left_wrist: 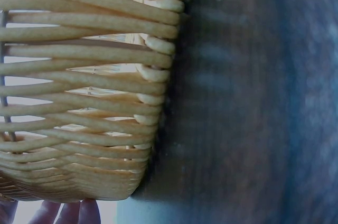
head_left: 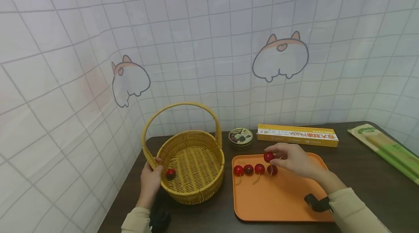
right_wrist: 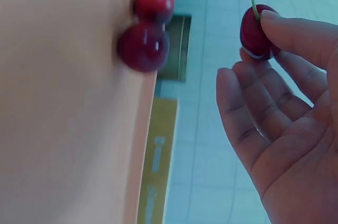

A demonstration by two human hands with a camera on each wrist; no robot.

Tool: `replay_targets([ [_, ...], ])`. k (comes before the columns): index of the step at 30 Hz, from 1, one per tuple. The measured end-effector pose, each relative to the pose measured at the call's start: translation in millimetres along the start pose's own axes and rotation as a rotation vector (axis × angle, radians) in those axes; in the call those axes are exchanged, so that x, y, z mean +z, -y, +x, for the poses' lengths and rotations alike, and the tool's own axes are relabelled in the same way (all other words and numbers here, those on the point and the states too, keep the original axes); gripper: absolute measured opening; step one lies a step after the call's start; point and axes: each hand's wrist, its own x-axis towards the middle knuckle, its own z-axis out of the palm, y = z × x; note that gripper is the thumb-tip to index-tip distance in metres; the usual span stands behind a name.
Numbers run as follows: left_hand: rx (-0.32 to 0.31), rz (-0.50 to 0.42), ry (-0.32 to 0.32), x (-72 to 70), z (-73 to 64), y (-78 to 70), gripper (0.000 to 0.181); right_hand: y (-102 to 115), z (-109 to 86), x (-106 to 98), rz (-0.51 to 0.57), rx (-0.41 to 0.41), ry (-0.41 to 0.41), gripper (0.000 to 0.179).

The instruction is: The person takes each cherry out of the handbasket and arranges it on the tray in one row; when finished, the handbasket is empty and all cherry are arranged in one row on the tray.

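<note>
A yellow wicker basket (head_left: 191,196) with a tall arched handle stands on the left, one red cherry (head_left: 171,174) inside it near the left wall. My left hand (head_left: 151,178) grips the basket's left rim by the foot of the handle; in the left wrist view the woven side (left_wrist: 84,86) hides all but a few fingertips. Over the orange tray (head_left: 275,200), my right hand (head_left: 289,158) pinches a dark red cherry (right_wrist: 256,31) between thumb and fingers, its green stem pointing away. Several cherries (head_left: 248,169) lie in a row along the tray's far left part, just beneath the held one.
Behind the tray lie a round tin (head_left: 240,137) and a long yellow pasta box (head_left: 298,135). A green and clear packet (head_left: 386,149) rests at the table's right side. A white gridded curtain (head_left: 196,51) hangs behind the dark table (head_left: 356,167).
</note>
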Motion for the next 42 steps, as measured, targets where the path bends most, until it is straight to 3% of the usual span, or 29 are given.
replay_targets([
  [11, -0.002, -0.002, 0.005, 3.0, 1.7, -0.3, 0.024, -29.6, -11.6, -31.5, -0.059, 0.099, 0.009, 0.038],
  [17, -0.006, -0.019, 0.016, 1.7, 1.1, -1.1, 0.024, -36.5, -17.1, -42.8, -0.034, 0.149, 0.009, 0.04],
  [33, -0.01, -0.02, 0.006, -1.4, 0.7, 0.9, 0.024, -65.9, -22.3, -35.4, 0.085, 0.203, 0.177, 0.039],
  [42, -0.005, -0.015, 0.004, -0.4, 0.4, 0.0, 0.024, -69.2, -20.4, -25.9, 0.113, 0.208, 0.199, 0.037],
])
